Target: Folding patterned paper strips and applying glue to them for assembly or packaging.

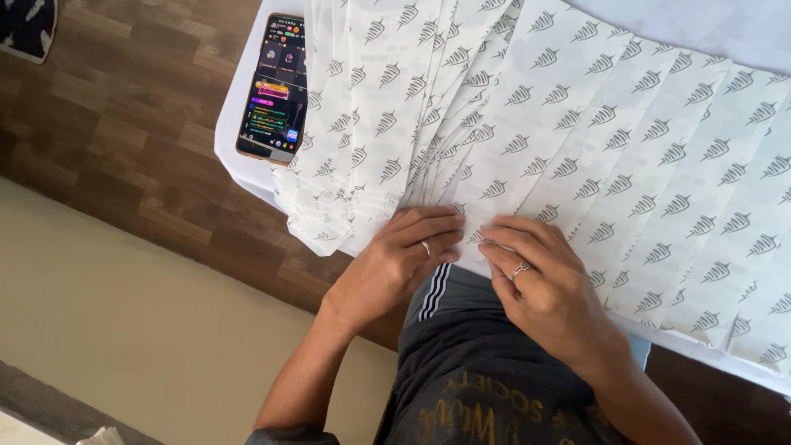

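At the far upper left of the frame a dark patterned mat corner lies on the brown wood-pattern floor, with a pale beige strip of floor below it; right of that, a phone with a lit, colourful screen rests on the white table, its right edge tucked just under the fanned sheets. The sheets of white paper printed with grey leaf marks spread like a fan from the upper middle across to the right edge of the frame, overlapping one another, their lower ends gathered toward the table's near edge at the lower middle. There the left hand, a ring on one finger, lies flat with fingers together pressing on the gathered ends, clasping nothing; just to its right the right hand, also ringed, has its fingers curled down onto the same edge, fingertips nearly touching the left's, and whether it pinches a sheet I cannot tell. As I judge it, the step in hand is squaring or creasing the sheets at their meeting point; a next move would call for steady downward pressure from the left while the right slides a single sheet without disturbing the fan
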